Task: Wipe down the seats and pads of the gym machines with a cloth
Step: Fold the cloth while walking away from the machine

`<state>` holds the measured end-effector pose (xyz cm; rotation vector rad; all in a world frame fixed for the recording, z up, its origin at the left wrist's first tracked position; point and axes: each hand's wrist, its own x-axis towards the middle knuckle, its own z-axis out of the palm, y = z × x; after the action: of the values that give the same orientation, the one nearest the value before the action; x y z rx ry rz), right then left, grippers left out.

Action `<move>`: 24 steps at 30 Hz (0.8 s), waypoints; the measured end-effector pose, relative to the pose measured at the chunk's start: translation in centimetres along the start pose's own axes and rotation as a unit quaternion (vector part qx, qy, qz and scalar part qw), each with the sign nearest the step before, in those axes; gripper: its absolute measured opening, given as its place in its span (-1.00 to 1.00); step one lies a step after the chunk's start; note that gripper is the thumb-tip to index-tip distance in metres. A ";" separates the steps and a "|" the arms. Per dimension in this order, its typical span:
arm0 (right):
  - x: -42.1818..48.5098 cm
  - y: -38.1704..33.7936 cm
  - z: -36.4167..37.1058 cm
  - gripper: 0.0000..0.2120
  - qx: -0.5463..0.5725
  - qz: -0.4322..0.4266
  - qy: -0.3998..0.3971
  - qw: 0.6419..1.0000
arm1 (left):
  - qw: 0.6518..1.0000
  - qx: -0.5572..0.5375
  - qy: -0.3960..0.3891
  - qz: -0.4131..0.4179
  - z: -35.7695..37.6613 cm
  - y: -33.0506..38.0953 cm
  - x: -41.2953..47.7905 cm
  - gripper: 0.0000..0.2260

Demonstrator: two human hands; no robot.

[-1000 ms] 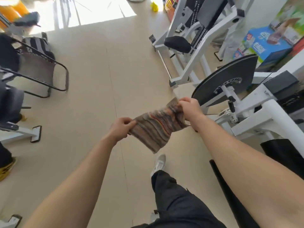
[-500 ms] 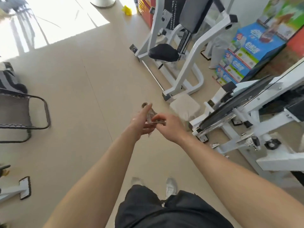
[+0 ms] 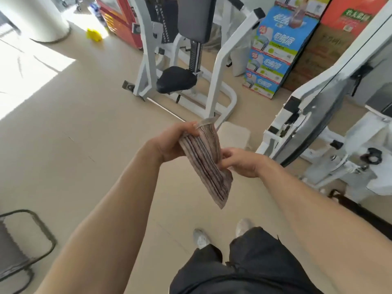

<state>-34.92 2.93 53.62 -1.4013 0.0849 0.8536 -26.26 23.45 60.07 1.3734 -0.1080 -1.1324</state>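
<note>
A striped brown cloth [image 3: 206, 160], folded into a long strip, hangs between my hands in mid-air above the floor. My left hand [image 3: 172, 143] pinches its upper end. My right hand [image 3: 239, 162] grips its right edge near the middle. Ahead stands a white gym machine with a black seat [image 3: 175, 79] and a black back pad [image 3: 196, 16] above it. Both pads are well beyond my hands.
A second white machine with a dark plate [image 3: 318, 115] stands at the right. Stacked blue cartons [image 3: 273, 52] and brown boxes [image 3: 324, 52] line the far wall. A black-framed chair [image 3: 23, 236] sits low left, a white pillar [image 3: 36, 18] at the far left. My feet stand on beige floor.
The cloth, stretched wide a second ago, was bunched between both hands and now hangs as a folded strip. The view has turned toward the machine with the black seat, which looks closer.
</note>
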 end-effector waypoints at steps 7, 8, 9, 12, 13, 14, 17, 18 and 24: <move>3.3 4.7 -4.1 -0.45 0.178 0.056 0.089 0.978 | 0.981 -0.081 0.155 -0.086 -6.2 0.4 8.8 -0.76; 3.7 5.0 -5.1 -0.46 0.190 0.058 0.113 0.973 | 0.973 -0.092 0.186 -0.095 -6.6 0.4 10.1 -0.82; 4.2 5.2 -6.1 -0.48 0.208 0.060 0.136 0.967 | 0.967 -0.096 0.213 -0.101 -6.9 0.4 11.5 -0.86; 6.3 5.4 -9.2 -0.52 0.242 0.074 0.200 0.947 | 0.948 -0.041 0.299 -0.101 -7.7 0.5 15.8 -0.95; 7.1 5.5 -10.2 -0.55 0.250 0.083 0.224 0.938 | 0.941 -0.005 0.325 -0.098 -7.9 0.4 17.3 -0.96; 8.0 5.6 -11.2 -0.57 0.267 0.087 0.254 0.926 | 0.934 0.037 0.344 -0.091 -8.0 0.2 18.9 -0.95; 11.0 5.9 -13.6 -0.64 0.301 0.104 0.388 0.865 | 0.907 0.242 0.343 -0.038 -7.5 -0.4 23.0 -0.87; 12.3 6.0 -14.3 -0.67 0.299 0.110 0.428 0.846 | 0.897 0.316 0.309 -0.015 -6.9 -0.9 24.3 -0.81; 20.3 5.8 -19.2 -0.51 0.482 0.061 0.414 0.770 | 0.877 0.477 0.056 0.022 -3.6 -5.2 32.8 -0.69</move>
<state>-15.69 -4.86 34.04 -0.6625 1.1483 0.1252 -10.23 4.84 37.47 2.2861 -0.6851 -0.9764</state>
